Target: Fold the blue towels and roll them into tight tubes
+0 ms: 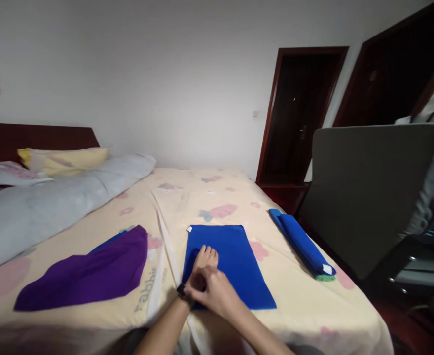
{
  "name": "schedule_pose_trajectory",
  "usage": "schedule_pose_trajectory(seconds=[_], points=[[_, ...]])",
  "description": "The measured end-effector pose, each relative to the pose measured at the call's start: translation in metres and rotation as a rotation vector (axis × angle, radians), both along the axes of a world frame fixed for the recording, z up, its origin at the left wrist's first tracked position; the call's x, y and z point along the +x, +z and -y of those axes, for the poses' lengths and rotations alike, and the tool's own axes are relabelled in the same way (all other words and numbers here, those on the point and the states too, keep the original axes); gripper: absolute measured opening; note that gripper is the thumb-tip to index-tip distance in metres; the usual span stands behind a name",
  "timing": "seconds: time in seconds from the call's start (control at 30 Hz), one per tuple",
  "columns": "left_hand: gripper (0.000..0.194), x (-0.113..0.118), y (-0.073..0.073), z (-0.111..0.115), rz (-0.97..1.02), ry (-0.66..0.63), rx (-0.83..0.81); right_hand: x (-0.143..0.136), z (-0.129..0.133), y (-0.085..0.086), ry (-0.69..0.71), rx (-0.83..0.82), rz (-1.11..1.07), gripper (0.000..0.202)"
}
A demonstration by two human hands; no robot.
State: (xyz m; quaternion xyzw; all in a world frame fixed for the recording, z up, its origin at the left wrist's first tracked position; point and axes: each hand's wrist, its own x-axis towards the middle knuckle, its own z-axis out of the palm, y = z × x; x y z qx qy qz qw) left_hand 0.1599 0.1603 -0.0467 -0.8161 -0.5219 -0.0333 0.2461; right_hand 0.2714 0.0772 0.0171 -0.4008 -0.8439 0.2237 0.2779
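Note:
A blue cloth [235, 261] lies flat on the bed before me, with a small white tag at its far left corner. My left hand [206, 257] rests over the left part of this cloth, its fingers curled in and nothing visible in them. A dark wristwatch [181, 290] is on my left wrist. Crossing over that wrist, my right hand [217, 291] has its thumb and fingers bent into a ring beside the watch; whatever is between the fingertips is hidden. To the left lies a loosely spread purple cloth [91, 273], with a bit of blue fabric showing behind it.
Folded blue cloths [304, 241] with a green one beneath lie near the bed's right edge. A long grey bolster or rolled quilt [72, 192] and a yellow pillow [74, 160] are at the left. Beyond the right edge stands a grey panel [365, 192]. The patterned sheet [180, 199] has creases.

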Motion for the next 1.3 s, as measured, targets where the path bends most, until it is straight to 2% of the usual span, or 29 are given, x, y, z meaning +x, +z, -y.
schedule_pose_trajectory(seconds=[0.1, 0.2, 0.37, 0.57, 0.87, 1.0, 1.13, 1.23, 1.3], points=[[0.024, 0.005, -0.003, 0.016, -0.011, 0.011, 0.014, -0.025, 0.04, -0.007, 0.015, -0.084, 0.002, 0.024], [0.024, 0.008, -0.004, 0.027, -0.011, -0.001, 0.05, -0.03, 0.054, -0.016, 0.016, -0.057, 0.003, 0.019], [0.02, 0.009, -0.004, 0.031, -0.011, -0.041, 0.082, -0.023, 0.055, -0.033, 0.068, 0.039, -0.096, 0.027], [0.02, 0.008, 0.001, 0.032, -0.001, -0.088, 0.064, -0.013, 0.056, -0.054, 0.146, 0.138, -0.297, 0.024], [0.02, 0.013, 0.007, 0.037, 0.054, -0.117, 0.027, -0.006, 0.059, -0.069, 0.114, 0.229, -0.33, 0.025], [0.019, 0.007, 0.006, 0.034, 0.134, -0.122, -0.002, -0.013, 0.058, -0.072, 0.082, 0.269, -0.355, 0.025], [0.017, -0.01, 0.01, 0.026, 0.271, -0.131, -0.049, -0.03, 0.05, -0.07, 0.032, 0.247, -0.41, 0.021], [0.021, -0.024, 0.017, 0.02, 0.379, -0.133, -0.085, -0.04, 0.043, -0.062, -0.01, 0.19, -0.446, 0.021], [0.025, -0.033, 0.025, 0.021, 0.429, -0.135, -0.107, -0.039, 0.037, -0.052, 0.047, 0.141, -0.408, 0.023]])
